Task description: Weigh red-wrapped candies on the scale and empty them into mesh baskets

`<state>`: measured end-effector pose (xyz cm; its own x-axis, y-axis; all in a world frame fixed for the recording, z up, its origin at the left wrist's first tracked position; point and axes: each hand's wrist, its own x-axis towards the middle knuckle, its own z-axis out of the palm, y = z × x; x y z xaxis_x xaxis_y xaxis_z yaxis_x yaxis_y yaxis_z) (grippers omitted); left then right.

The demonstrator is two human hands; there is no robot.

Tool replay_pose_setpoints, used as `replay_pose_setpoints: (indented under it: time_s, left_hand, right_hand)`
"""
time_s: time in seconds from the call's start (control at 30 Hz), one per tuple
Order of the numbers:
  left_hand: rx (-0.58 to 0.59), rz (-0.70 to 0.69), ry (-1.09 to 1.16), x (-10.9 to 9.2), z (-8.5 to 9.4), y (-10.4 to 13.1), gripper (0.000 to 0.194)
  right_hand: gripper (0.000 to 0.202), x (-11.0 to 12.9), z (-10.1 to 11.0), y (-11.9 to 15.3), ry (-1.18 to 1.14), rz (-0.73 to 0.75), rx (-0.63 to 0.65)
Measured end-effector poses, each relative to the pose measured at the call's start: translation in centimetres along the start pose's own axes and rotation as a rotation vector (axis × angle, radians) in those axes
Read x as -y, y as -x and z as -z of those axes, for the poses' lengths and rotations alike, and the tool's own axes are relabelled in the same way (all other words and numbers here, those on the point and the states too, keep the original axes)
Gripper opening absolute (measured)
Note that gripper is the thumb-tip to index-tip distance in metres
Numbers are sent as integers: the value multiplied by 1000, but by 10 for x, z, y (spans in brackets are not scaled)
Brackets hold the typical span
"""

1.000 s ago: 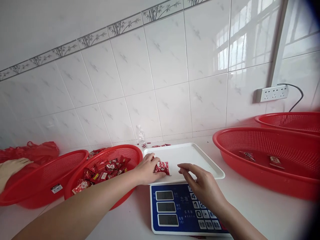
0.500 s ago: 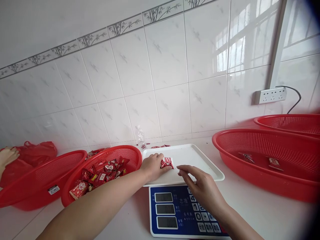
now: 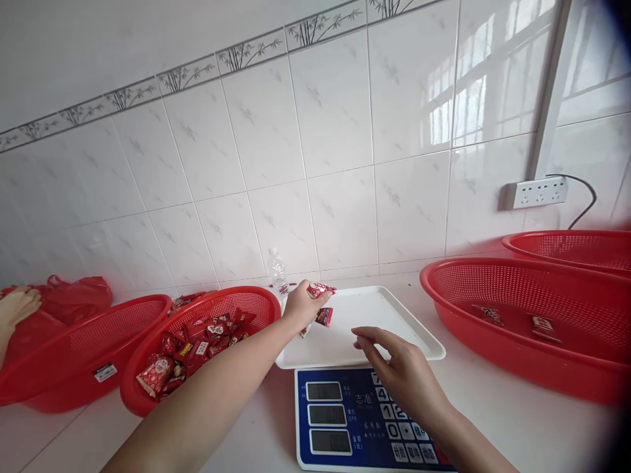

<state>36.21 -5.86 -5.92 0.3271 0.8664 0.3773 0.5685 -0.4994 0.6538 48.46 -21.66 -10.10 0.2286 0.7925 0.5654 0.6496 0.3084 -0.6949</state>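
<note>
My left hand [image 3: 302, 307] is closed around a red-and-white snack packet [image 3: 320, 289], raised over the left part of the white weighing tray [image 3: 379, 322]. A small dark-red packet [image 3: 324, 318] shows just below my fingers, and part of a pale packet [image 3: 305, 330] shows under my hand; whether these are held or lie on the tray I cannot tell. My right hand [image 3: 401, 361] hovers over the tray's front edge and the blue scale panel [image 3: 362, 420], thumb and forefinger loosely bent, slightly apart, with nothing visible between them.
Left of the scale, a red basket [image 3: 271, 299] holds many wrapped snacks. Another red basket [image 3: 148, 309] and a red bag [image 3: 83, 299] with another person's hand [image 3: 22, 305] lie farther left. On the right, a large red basket [image 3: 468, 355] contains two packets. A clear bottle [image 3: 277, 269] stands behind.
My left hand has lifted up and back from the tray with the red-and-white packet, uncovering the dark-red packet below. The right hand has barely moved.
</note>
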Motion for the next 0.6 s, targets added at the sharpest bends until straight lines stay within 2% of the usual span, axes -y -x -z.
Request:
replay_pose_setpoints:
  time_s: [0.1, 0.2, 0.33, 0.47, 0.53, 0.6]
  left_hand:
    - [-59, 34, 135, 1, 16, -8, 38]
    - [-159, 29, 168, 11, 51, -13, 39]
    - [-256, 61, 1, 47, 126, -13, 40]
    - [-525, 137, -440, 97, 213, -9, 33]
    - [-598, 210, -652, 122, 253, -4, 35]
    - [-596, 261, -844, 146, 286, 5, 40]
  right_hand:
    - [27, 0, 1, -1, 2, -12, -11]
    - [27, -1, 0, 0, 1, -17, -15]
    - [27, -1, -1, 2, 23, -2, -17]
    - [27, -1, -3, 3, 62, 31, -48]
    - [28, -3, -4, 3, 72, 42, -62]
    - [29, -6, -6, 3, 86, 38, -68]
